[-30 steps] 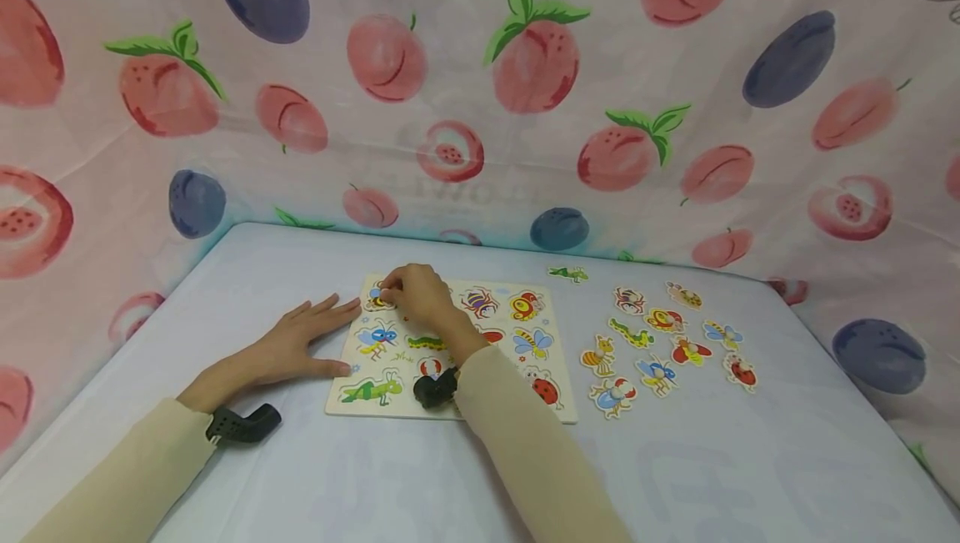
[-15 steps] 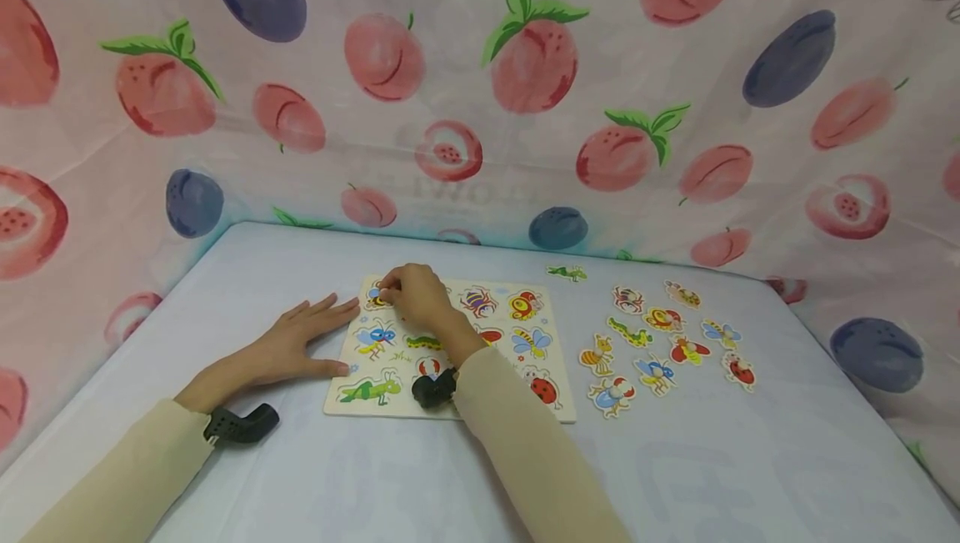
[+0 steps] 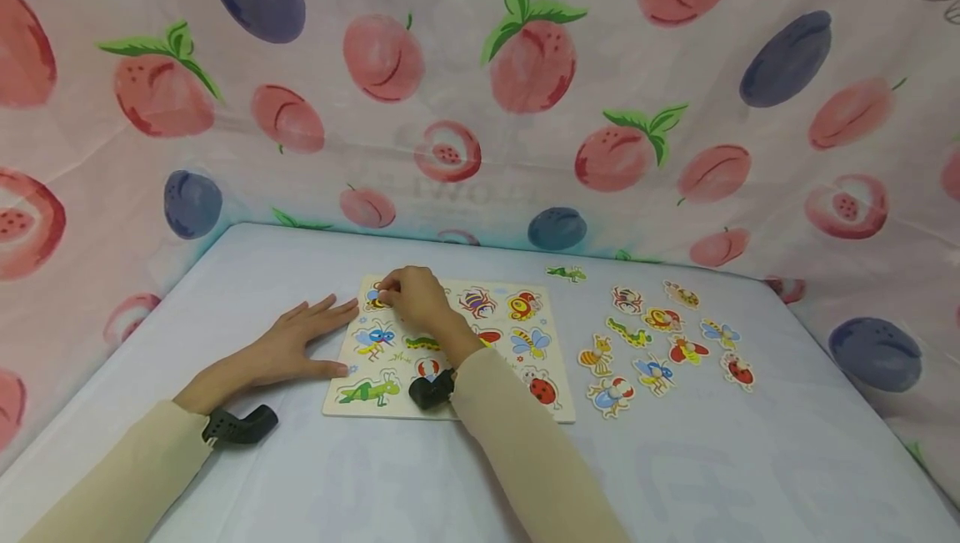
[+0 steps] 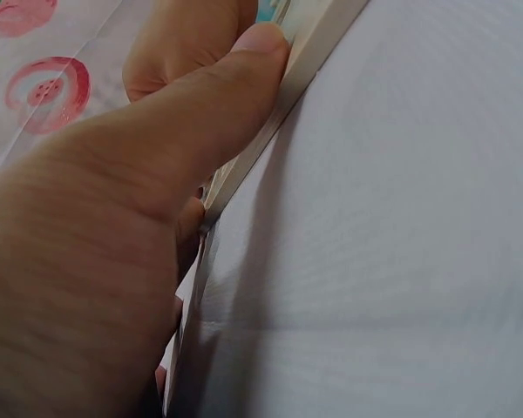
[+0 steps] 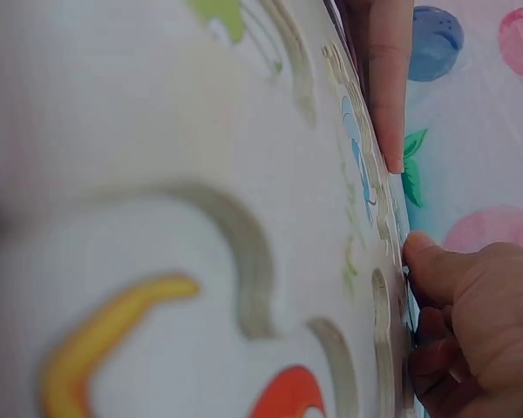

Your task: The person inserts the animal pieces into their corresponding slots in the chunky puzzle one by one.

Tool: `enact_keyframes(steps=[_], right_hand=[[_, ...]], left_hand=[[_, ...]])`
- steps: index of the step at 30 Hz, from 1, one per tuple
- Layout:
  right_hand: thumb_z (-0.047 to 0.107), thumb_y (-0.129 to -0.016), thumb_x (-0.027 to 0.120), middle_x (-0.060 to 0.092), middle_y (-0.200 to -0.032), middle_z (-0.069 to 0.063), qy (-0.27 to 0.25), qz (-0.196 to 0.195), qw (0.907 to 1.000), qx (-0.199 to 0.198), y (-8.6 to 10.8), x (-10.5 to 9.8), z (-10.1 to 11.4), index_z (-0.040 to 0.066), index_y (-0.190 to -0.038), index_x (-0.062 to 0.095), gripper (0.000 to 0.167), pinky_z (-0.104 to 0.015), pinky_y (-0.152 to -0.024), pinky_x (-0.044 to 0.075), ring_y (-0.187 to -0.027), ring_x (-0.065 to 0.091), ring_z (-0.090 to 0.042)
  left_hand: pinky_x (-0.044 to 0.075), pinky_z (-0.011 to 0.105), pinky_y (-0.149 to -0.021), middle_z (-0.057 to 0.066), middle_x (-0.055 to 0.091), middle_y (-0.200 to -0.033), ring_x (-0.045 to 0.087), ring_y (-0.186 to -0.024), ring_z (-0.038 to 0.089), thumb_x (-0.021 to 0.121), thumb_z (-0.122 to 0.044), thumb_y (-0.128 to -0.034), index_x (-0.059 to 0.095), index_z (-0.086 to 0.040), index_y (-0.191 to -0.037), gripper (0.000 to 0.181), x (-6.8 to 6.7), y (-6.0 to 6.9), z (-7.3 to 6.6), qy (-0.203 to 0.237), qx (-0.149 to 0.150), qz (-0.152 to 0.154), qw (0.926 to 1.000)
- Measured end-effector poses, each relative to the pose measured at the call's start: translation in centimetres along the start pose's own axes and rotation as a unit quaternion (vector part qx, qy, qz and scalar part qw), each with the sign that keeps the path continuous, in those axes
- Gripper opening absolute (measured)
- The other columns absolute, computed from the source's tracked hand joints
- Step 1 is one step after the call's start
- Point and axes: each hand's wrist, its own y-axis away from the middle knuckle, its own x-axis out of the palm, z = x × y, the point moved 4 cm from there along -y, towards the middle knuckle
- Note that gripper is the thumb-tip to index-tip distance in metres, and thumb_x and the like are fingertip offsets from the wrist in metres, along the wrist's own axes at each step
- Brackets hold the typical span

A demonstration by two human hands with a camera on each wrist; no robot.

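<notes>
A pale wooden insect puzzle board (image 3: 450, 347) lies on the table with pictured recesses. At its far left corner my right hand (image 3: 423, 301) pinches a bee puzzle piece (image 3: 372, 299), which sits over or in the corner recess; the fingers partly hide it, and its exact seating cannot be told. My left hand (image 3: 292, 343) lies with fingers spread, its fingertips and thumb touching the board's left edge. In the left wrist view the thumb (image 4: 235, 96) presses against the board's side (image 4: 261, 131). The right wrist view shows the board's recesses close up and the right hand (image 5: 479, 322) at the far edge.
Several loose insect pieces lie right of the board, among them a beetle (image 3: 611, 397), a ladybug (image 3: 738, 370) and a caterpillar (image 3: 628, 332). A grasshopper piece (image 3: 566, 274) lies farther back. A fruit-print cloth (image 3: 465, 93) hangs behind the white-covered table (image 3: 712, 476).
Both hands stay in nearly the same places, with the right fingers still at the bee piece. The whole view has shifted very slightly.
</notes>
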Motion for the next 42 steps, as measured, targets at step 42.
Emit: enact_keyframes(steps=[42], right_hand=[[0.032,-0.089,0.069,0.060,-0.093,0.009,-0.015,0.014,0.9997,0.013,0.4,-0.7,-1.4,0.022,-0.105,0.073,0.019,-0.025,-0.075,0.047,-0.085,0.055,-0.007]], left_hand=[[0.004,0.058,-0.112,0.009,0.029,-0.154,0.011,-0.143,0.036,0.071,-0.057,-0.0763,0.036,-0.010,-0.148,0.093,0.2,-0.1,0.3,-0.002,-0.002,0.001,1.0000]])
